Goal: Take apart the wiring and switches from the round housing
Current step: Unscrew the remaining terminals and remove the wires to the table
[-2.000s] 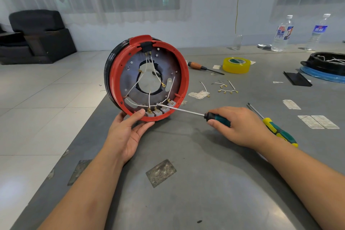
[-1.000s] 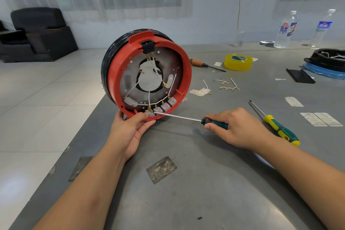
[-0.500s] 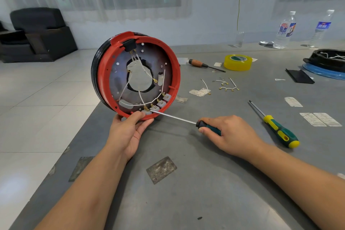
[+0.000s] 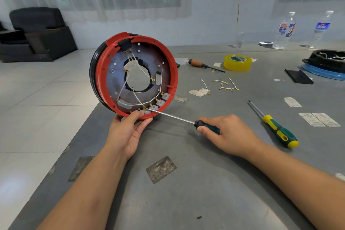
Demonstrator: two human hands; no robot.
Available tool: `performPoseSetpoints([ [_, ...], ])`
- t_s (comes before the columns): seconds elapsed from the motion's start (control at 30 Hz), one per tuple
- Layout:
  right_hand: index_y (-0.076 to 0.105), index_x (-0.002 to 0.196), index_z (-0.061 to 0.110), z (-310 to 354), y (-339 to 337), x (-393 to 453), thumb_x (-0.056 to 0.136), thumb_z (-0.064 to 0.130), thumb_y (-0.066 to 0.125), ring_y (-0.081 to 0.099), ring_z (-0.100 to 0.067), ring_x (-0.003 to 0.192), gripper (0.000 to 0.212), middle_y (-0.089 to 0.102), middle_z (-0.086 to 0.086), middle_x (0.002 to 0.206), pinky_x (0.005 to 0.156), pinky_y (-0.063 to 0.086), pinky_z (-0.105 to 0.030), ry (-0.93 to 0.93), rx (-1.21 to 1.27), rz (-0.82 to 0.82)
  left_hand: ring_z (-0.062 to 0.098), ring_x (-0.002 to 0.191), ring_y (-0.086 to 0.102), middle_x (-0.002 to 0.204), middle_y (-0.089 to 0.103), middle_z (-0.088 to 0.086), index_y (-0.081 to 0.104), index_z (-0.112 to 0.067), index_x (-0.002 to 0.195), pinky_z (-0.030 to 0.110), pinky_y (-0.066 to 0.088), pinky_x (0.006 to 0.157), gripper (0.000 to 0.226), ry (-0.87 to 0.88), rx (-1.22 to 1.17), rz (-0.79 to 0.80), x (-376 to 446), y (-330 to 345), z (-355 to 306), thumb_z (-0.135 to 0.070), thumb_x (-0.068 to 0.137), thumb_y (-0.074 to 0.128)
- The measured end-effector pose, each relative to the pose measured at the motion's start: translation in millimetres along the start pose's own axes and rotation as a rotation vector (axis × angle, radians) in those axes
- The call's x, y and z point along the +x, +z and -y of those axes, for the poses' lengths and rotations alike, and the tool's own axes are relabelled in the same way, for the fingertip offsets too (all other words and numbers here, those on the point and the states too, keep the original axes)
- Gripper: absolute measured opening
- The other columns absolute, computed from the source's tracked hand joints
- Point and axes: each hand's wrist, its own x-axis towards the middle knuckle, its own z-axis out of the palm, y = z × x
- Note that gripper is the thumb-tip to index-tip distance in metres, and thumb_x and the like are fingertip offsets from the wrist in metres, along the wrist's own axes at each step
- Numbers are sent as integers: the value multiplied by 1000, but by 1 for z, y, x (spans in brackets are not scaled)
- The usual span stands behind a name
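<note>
The round housing (image 4: 104,73), red-rimmed with a black outer ring, stands on edge on the grey table (image 4: 205,183), open side toward me. White wires (image 4: 137,97) run across its metal plate to a row of small grey switches (image 4: 160,102) at the lower rim. My left hand (image 4: 128,132) grips the bottom of the rim, thumb inside beside the switches. My right hand (image 4: 229,136) holds a green-handled screwdriver (image 4: 207,128); its shaft tip touches the lowest switch terminals.
A yellow-green screwdriver (image 4: 278,131) lies right of my right hand. Loose removed wires (image 4: 225,86), a wooden-handled screwdriver (image 4: 201,65), yellow tape (image 4: 237,62), paper labels (image 4: 319,119), a second black housing (image 4: 328,60) and two bottles (image 4: 283,31) sit farther back. The table's left edge is close to the housing.
The housing has tilted and shifted left, then turned slightly back. The screwdriver tip stayed at the lower switches while my right hand followed it leftward.
</note>
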Motion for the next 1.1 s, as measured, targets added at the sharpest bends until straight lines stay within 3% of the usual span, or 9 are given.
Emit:
performPoseSetpoints([
  [0.23, 66, 121, 42, -10, -4, 3, 98, 57, 50, 66, -14, 85, 33, 75, 10, 96, 76, 56, -39, 57, 108, 52, 36, 93, 79, 94, 78, 19, 47, 8, 141, 38, 65, 75, 53, -8, 34, 11, 1, 0, 0, 12, 92, 66],
  [0.47, 65, 125, 42, -15, -9, 3, 94, 64, 48, 65, -9, 92, 41, 73, 14, 105, 81, 57, -36, 79, 170, 72, 35, 95, 78, 116, 72, 26, 55, 2, 133, 40, 65, 76, 44, -23, 54, -1, 0, 0, -2, 11, 91, 68],
  [0.6, 65, 113, 44, -21, -16, 3, 83, 75, 47, 63, -2, 90, 47, 69, 18, 96, 76, 53, -27, 70, 196, 88, 33, 90, 79, 101, 73, 19, 56, -2, 125, 41, 65, 76, 37, -25, 32, 4, 1, 0, -2, 10, 92, 67],
  [0.67, 66, 104, 40, -23, -19, 3, 86, 71, 56, 63, -1, 85, 37, 70, 18, 90, 72, 53, -31, 55, 187, 87, 30, 87, 79, 92, 75, 15, 56, -3, 120, 42, 66, 77, 33, -28, 27, -2, 2, -1, -3, 9, 92, 68],
  [0.77, 69, 109, 39, -22, -25, 2, 89, 66, 57, 65, -4, 89, 36, 71, 18, 95, 75, 56, -36, -19, 117, 134, 29, 88, 80, 87, 77, 11, 58, -3, 116, 41, 66, 76, 30, -35, 32, -4, 2, -1, -4, 9, 91, 69],
  [0.9, 71, 115, 34, -17, -28, 4, 91, 61, 60, 64, -6, 101, 37, 69, 16, 107, 86, 54, -37, -117, 17, 189, 32, 94, 79, 93, 79, 12, 60, -3, 119, 42, 65, 76, 32, -37, 20, 31, 0, 0, -7, 8, 91, 70],
  [1.0, 71, 116, 35, -10, -24, 5, 92, 62, 58, 62, -6, 101, 38, 66, 17, 109, 83, 54, -36, -156, -39, 195, 31, 94, 79, 96, 80, 12, 59, -3, 123, 43, 65, 76, 36, -36, 14, 57, -3, 3, -8, 8, 91, 70],
  [1.1, 71, 115, 35, -1, -17, 6, 93, 63, 56, 62, -7, 101, 39, 66, 17, 109, 79, 53, -33, -188, -66, 174, 35, 100, 78, 116, 76, 18, 59, -1, 126, 44, 65, 78, 39, -50, 23, 76, -6, 6, -7, 7, 90, 71],
])
